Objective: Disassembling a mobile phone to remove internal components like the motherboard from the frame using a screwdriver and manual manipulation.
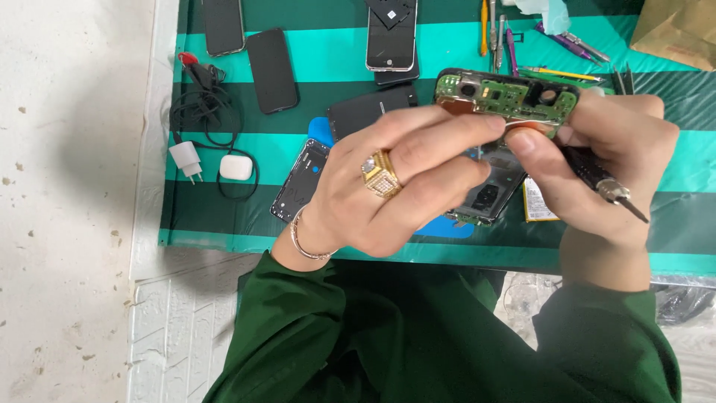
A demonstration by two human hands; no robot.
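My left hand (395, 183), with a gold ring and a thin bracelet, grips an opened phone (507, 97) whose green circuit board faces me. Its lower frame (488, 198) shows below my fingers. My right hand (611, 160) steadies the phone's right edge with the thumb pressed on the board. A black screwdriver (604, 186) lies tucked in that hand, metal tip pointing down and right. Both hands are raised above the green striped mat (224, 224).
Several phones and dark screens (272, 71) lie at the mat's back. A black cable, white charger (186, 160) and white earbud case (236, 166) sit left. Hand tools (507, 45) lie at the back right by a brown paper bag (679, 30). A battery (538, 205) lies under the phone.
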